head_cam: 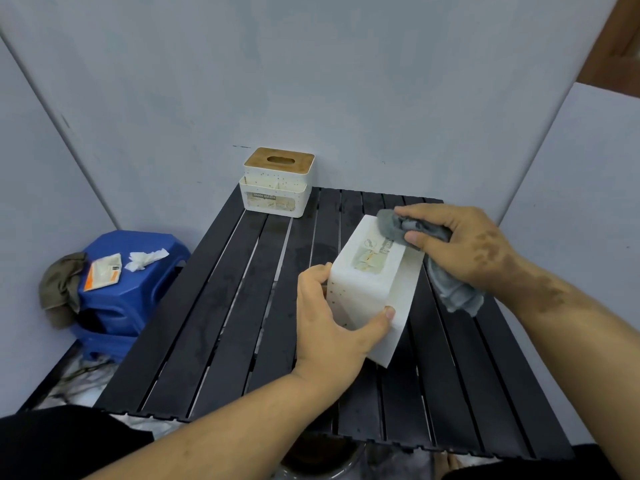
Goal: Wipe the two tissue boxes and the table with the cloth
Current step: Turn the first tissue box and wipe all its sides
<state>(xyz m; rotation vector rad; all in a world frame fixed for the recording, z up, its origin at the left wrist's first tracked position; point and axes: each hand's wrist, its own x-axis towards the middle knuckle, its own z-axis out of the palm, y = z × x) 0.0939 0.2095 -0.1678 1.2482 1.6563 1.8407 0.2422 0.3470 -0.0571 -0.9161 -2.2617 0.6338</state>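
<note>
The left hand (332,323) is gripping the tipped tissue box (372,278) mid-worktop (221,306); right hand (460,244) fingers, clamped on the cloth (398,226), are wiping its 1 o'clock end. Next, probably the second box (277,183) at 11 o'clock.

blue stool (138,271) with packet (103,276), crumpled tissue (145,258)

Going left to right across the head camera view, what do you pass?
Olive rag → orange packet → crumpled tissue on the blue stool → wooden-lidded tissue box → left hand → tipped white tissue box → grey cloth → right hand.
</note>
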